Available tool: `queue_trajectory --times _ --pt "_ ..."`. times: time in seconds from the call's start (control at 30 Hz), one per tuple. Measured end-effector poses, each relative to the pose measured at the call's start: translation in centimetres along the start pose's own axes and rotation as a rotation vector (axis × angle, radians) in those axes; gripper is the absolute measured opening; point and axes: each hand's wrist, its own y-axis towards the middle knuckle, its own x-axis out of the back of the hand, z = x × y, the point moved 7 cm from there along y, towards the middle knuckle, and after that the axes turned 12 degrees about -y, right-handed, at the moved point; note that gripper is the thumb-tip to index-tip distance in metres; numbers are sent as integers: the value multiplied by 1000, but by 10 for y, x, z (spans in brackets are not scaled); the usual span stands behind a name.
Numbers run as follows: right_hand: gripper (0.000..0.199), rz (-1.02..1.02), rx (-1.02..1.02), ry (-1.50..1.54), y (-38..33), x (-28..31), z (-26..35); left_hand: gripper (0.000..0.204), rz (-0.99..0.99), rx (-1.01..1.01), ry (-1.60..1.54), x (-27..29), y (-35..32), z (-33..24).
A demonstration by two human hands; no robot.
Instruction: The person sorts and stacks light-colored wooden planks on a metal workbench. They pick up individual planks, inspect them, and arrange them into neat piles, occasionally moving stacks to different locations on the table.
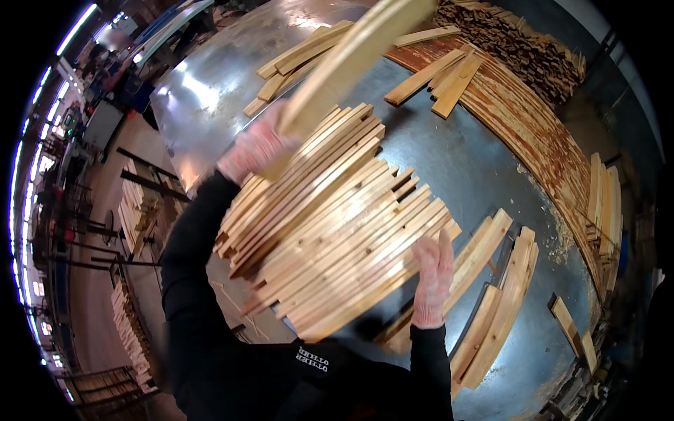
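My left hand (256, 149), in a pale glove with reddish marks, is closed around the lower end of a wooden board (349, 64). The board slants up and away over the metal table and is smeared by motion. Below it lies a broad layer of narrow wooden strips (344, 231), set side by side, with a raised group along their left side. My right hand (431, 281), gloved likewise, has its fingers stretched out at the right edge of these strips. It grips nothing that I can see; whether it touches the outermost strip I cannot tell.
Loose boards (491, 309) lie right of my right hand. More boards (302, 56) rest at the far left of the metal table (414, 144), others (442, 81) at its far side. A worn wooden panel (519, 112) lines the far edge, with a large wood pile (512, 45) beyond.
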Motion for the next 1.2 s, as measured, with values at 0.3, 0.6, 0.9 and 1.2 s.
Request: queue_trajectory --times 0.3,0.6,0.9,1.2 --pt "55 -288 -159 -251 -50 44 -55 43 -190 77 591 47 190 237" --pt "62 -615 -271 -1387 -52 177 -43 30 -486 -548 485 -45 350 98" --pt "102 -493 -604 -1633 -107 317 -72 92 933 -770 -59 -377 -144 -73" --pt "70 -437 -551 -997 -129 433 -68 92 422 -45 380 -436 -266 39"
